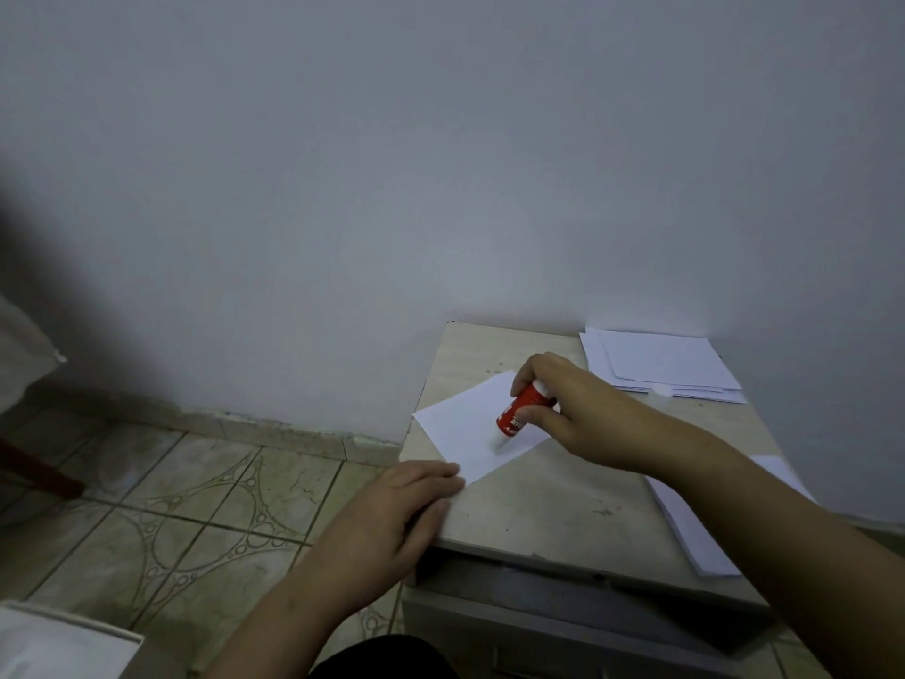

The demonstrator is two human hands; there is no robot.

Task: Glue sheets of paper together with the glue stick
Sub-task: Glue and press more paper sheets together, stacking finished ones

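A white sheet of paper point(467, 423) lies turned at an angle on the small beige table point(538, 507). My right hand point(573, 409) grips a red glue stick point(519, 409), tilted, with its white tip down on the sheet. With its fingers laid flat, my left hand point(396, 512) presses on the sheet's near corner at the table's left edge.
A stack of white sheets point(666, 367) sits at the table's back right, with a small white cap point(658, 390) at its front edge. Another pile of sheets point(695, 526) lies at the right, partly under my right forearm. Tiled floor lies to the left; a wall stands behind.
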